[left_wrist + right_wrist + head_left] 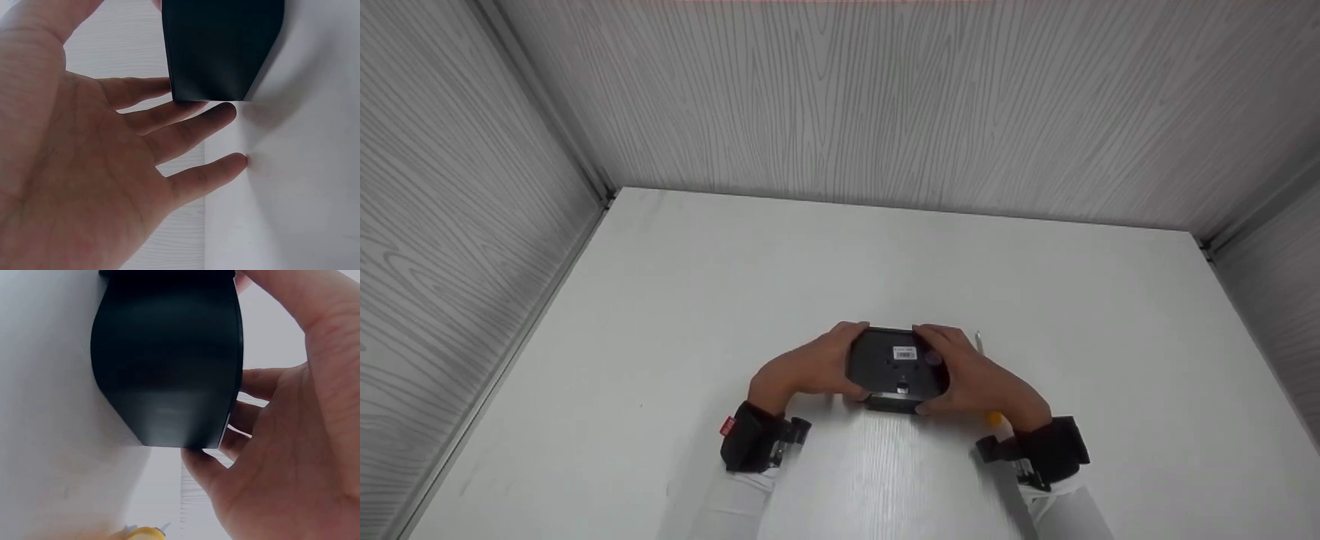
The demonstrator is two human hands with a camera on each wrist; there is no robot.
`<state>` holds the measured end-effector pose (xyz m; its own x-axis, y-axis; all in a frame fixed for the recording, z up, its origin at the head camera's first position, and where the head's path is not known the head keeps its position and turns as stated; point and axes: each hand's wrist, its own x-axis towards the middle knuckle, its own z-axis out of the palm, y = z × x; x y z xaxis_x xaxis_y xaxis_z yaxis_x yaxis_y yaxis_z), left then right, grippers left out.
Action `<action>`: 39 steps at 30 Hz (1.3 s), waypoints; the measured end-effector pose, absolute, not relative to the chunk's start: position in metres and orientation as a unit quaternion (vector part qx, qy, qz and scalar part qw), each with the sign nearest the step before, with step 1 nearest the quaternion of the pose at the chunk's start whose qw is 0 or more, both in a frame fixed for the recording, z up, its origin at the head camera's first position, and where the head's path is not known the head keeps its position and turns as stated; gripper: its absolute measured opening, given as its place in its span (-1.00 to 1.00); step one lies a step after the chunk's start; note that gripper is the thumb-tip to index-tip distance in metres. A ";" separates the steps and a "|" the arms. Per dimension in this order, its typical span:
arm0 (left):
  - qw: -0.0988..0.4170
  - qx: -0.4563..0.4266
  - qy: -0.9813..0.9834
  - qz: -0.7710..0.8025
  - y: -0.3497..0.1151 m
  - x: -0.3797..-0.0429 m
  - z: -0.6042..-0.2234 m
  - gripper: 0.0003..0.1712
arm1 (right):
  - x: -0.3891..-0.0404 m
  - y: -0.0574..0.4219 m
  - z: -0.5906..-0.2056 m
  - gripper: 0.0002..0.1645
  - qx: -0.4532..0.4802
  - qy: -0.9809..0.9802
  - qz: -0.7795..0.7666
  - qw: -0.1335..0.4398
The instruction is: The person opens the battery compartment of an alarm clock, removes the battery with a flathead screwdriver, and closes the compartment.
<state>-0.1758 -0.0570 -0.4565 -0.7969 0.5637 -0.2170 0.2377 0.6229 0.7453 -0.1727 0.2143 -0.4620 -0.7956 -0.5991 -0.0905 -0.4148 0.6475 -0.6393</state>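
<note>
A black plastic box-like device point(880, 365) with rounded sides is held between both hands at the middle front of the table. Its upward face bears a white barcode label point(904, 353) and a few small holes. On its left end, my left hand point(816, 367) grips it, thumb at the near edge and fingers toward the far edge. My right hand point(979, 377) holds the opposite end the same way. The left wrist view shows the device's smooth dark side point(219, 50) above spread fingers; the right wrist view shows its curved side point(169, 365).
A tool with a thin metal shaft point(979, 342) and a yellow handle point(995, 418), like a screwdriver, lies on the white table point(720, 300), partly hidden beneath the right hand. Grey wood-grain panels point(870, 97) stand at the back and both sides.
</note>
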 end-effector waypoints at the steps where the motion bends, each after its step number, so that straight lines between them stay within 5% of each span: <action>1: 0.220 0.231 0.874 0.367 -0.058 -0.176 -0.456 0.18 | -0.173 0.213 -0.461 0.32 -0.279 0.893 -0.319 0.151; 5: 0.214 0.235 0.879 0.355 -0.059 -0.175 -0.457 0.17 | -0.173 0.206 -0.460 0.11 -0.290 0.886 -0.340 0.124; 11: 0.210 0.244 0.879 0.353 -0.057 -0.172 -0.453 0.11 | -0.168 0.190 -0.456 -0.71 -0.356 0.883 -0.305 0.021; 14: 0.203 0.253 0.876 0.357 -0.054 -0.171 -0.453 0.10 | -0.162 0.181 -0.454 -0.89 -0.380 0.887 -0.263 -0.015; 25: 0.200 0.257 0.886 0.329 -0.051 -0.170 -0.456 0.20 | -0.154 0.165 -0.454 -0.90 -0.418 0.887 -0.173 -0.092; 39: 0.208 0.248 0.885 0.335 -0.050 -0.170 -0.455 0.21 | -0.155 0.166 -0.454 -0.90 -0.413 0.892 -0.153 -0.099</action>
